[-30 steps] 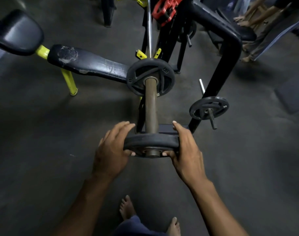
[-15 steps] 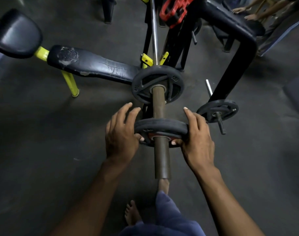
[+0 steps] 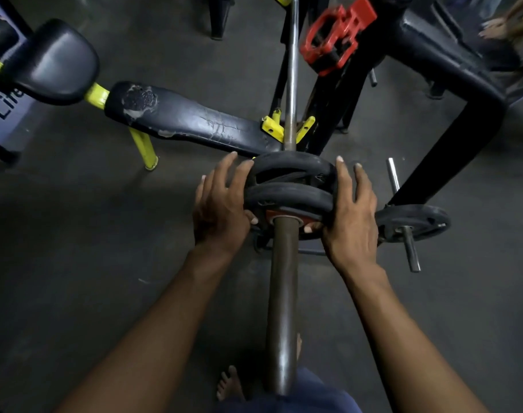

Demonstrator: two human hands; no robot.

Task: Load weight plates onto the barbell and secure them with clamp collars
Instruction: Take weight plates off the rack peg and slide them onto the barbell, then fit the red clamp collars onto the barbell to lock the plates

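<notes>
Left hand (image 3: 221, 204) at 9 o'clock and right hand (image 3: 348, 210) at 3 clamp the near plate (image 3: 287, 196), fingers spread, squaring it against the far plate (image 3: 293, 163) on the barbell (image 3: 282, 293)

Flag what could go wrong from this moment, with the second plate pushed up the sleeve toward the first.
1. Pinch: the left hand and right hand wrap the rim of the near plate, fingertips beside the seam with the far plate.
2. No collar on: the red clamp collar sits on the rack, so the plates could slide down the bare sleeve.
3. A bare foot lies beneath the sleeve end.
</notes>
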